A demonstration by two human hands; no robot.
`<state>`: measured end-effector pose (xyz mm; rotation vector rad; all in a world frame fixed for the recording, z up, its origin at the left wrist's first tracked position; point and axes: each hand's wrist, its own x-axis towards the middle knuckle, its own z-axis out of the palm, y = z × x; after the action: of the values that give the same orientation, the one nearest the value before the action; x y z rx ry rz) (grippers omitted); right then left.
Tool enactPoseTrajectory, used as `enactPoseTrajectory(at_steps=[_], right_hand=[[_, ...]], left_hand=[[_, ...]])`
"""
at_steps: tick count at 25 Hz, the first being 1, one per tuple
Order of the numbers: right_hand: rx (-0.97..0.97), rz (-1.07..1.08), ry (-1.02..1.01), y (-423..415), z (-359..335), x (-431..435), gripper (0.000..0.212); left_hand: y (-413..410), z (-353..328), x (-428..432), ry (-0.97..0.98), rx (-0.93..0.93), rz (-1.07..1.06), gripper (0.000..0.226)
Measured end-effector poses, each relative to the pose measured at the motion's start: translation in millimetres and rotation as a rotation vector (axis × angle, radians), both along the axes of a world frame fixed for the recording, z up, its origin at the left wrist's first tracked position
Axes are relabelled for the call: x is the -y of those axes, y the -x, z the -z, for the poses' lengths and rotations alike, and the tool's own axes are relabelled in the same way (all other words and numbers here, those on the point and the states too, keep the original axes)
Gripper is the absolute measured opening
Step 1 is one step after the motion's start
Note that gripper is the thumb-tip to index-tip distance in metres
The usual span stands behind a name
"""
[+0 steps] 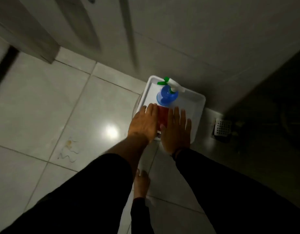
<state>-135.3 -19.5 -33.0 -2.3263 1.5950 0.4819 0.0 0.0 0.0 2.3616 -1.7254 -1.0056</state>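
A white tray (195, 100) sits low by the wall, on top of something round and white. A blue spray bottle (167, 96) with a white and green trigger head stands upright at its far end. A red flat thing, perhaps a cloth (163, 116), lies on the tray's near part. My left hand (144, 123) lies flat with straight fingers over the tray's left side and the red thing's left edge. My right hand (177, 130) lies flat with fingers spread just right of the red thing. Whether the palms touch the tray cannot be told.
The pale tiled floor (78, 115) is glossy, with a light's reflection (111, 132) and a yellowish stain with hairs (69, 149) at left. A metal floor drain (222, 128) sits right of the tray. A door (98, 26) and its frame stand behind. My bare foot (141, 183) is below.
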Motion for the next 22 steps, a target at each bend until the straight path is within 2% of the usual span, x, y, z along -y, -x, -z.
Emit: enactPoseTrajectory(at_steps=[3,4,7,9,12,14,16,18,20,21,22], right_hand=[[-0.014,0.229,-0.108,-10.2,51.8,27.0,0.083],[0.013,0.355,-0.200,-14.4,60.4,39.1,0.087],[0.213,0.736,-0.446,-21.6,85.9,55.1,0.095],[0.422,0.905,-0.477,-19.7,91.8,57.8,0.081],[0.676,1.037,-0.530,-14.3,86.3,61.5,0.033],[0.818,1.129,-0.571,-11.7,70.8,61.0,0.021],[0.892,1.132,-0.534,-14.7,46.0,54.1,0.032],[0.959,1.038,-0.559,-20.6,14.1,36.2,0.048],[1.020,0.894,-0.755,-28.5,-19.2,6.9,0.078],[1.054,0.851,-0.884,-30.1,-32.7,-8.7,0.095],[1.087,0.863,-1.032,-32.8,-46.4,-25.9,0.104]], left_hand=[[14.8,53.3,28.1,-0.197,-0.031,-0.148,0.072],[17.4,59.9,34.7,-0.262,-0.040,-0.203,0.074],[23.3,81.0,51.1,-0.350,-0.044,-0.364,0.086],[17.7,84.9,58.2,-0.372,-0.086,-0.441,0.085],[9.0,81.9,65.9,-0.361,-0.260,-0.530,0.063],[4.4,69.4,59.8,-0.287,-0.407,-0.620,0.052],[-5.2,45.6,39.1,-0.192,-0.621,-0.727,0.049],[-22.1,16.5,1.5,-0.078,-0.829,-0.842,0.056],[-46.4,-4.7,-50.9,0.004,-1.009,-0.943,0.052],[-56.3,-13.3,-77.9,0.012,-1.087,-0.946,0.045],[-64.3,-20.5,-104.4,0.008,-1.159,-0.927,0.039]])
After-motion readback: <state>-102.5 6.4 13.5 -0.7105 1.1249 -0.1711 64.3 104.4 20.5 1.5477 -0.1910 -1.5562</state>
